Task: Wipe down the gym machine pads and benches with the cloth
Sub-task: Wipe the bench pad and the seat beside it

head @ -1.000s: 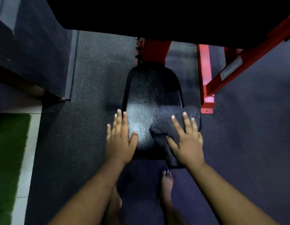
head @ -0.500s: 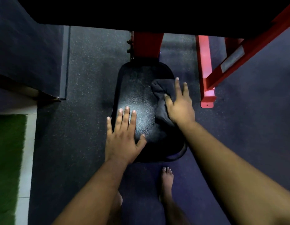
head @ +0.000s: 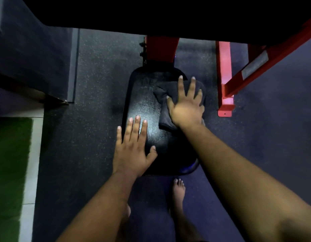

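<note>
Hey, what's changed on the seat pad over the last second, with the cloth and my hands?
The right hand slid the dark cloth from the near right corner of the black seat pad up to its far right part, fingers spread flat on it. The left hand stayed pressed flat on the pad's near left edge. The red frame has not moved.

Dim scene with light falling from above, giving a grainy sheen on the black seat pad [head: 147, 109]. The upper part of the view sinks into pure black shadow. Wide-angle distortion bends the edges, and detail is soft and noisy.
</note>
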A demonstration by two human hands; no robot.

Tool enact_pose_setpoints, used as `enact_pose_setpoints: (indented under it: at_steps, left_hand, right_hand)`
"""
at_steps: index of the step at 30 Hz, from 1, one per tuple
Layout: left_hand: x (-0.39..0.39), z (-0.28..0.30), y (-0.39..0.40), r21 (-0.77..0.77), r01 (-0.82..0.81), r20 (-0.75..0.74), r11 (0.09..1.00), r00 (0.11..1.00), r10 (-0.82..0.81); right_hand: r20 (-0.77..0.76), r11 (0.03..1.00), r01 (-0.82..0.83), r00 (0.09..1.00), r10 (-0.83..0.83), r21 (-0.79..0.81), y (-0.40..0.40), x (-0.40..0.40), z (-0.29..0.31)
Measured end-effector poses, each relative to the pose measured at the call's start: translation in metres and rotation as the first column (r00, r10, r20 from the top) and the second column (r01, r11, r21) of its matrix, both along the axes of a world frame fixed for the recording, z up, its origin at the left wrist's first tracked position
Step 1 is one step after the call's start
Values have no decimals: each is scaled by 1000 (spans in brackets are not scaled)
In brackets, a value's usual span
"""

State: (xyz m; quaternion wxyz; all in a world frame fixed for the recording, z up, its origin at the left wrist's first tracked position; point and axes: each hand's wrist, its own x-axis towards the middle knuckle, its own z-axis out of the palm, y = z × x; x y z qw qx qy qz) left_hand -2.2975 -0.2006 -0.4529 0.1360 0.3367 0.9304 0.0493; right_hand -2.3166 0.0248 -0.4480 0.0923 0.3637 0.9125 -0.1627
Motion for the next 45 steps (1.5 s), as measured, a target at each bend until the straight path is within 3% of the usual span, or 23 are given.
enact_pose_setpoints:
  at_steps: [3, 6, 15, 16, 18, 20, 22, 27, 30, 34, 41, 45]
  left_hand:
    - [0, 1, 0, -6, 0, 22, 1000, 1000, 0]
    - [-1, 1, 1, 5, -3, 34, 1000, 999, 3]
    - [2, -4, 1, 73, -22, -8, 997, 1000, 23]
    - [2, -4, 1, 70, -20, -4, 997, 1000, 20]
    - [1, -2, 0, 41, -8, 8, 999, 1000, 8]
    - [0, -2, -1, 28, -3, 7, 1000, 1000, 3]
    - [0, -2, -2, 52, 5, 6, 999, 1000, -5]
    - [0, -7, -4, 90, -11, 34, 996, 999, 8]
    - [-1, -6, -4, 89, -16, 50, 996, 999, 11]
    - [0, -4, -2, 87, -26, 53, 996, 998, 21]
    - [1, -5, -2, 57, -13, 42, 998, 999, 11]
    - [1, -3, 0, 71, -21, 36, 997, 999, 19]
  right_hand:
    - [15, 990, -131, 991, 130, 61, -25, 60, 10]
    - [35, 982, -190, 981, 190, -2, -45, 119, 14]
    - [108, 999, -9, 994, 6, 32, -8, -67, 6]
    - [124, 998, -47, 991, 44, 28, -19, -83, 7]
    - [124, 948, -318, 941, 314, 12, -47, -109, 8]
    - [129, 755, -655, 748, 652, -20, -65, -127, 8]
    - [97, 649, -760, 645, 758, -26, -46, -129, 11]
    - [2, 888, -457, 889, 458, 52, 25, -50, 6]
    - [-83, 966, -252, 963, 256, 62, 3, 23, 9]
    - [59, 970, -235, 971, 232, 61, -29, 64, 14]
    - [66, 953, -292, 956, 287, 83, -28, -46, -2]
    - [11, 922, -371, 928, 372, 110, -19, 20, 5]
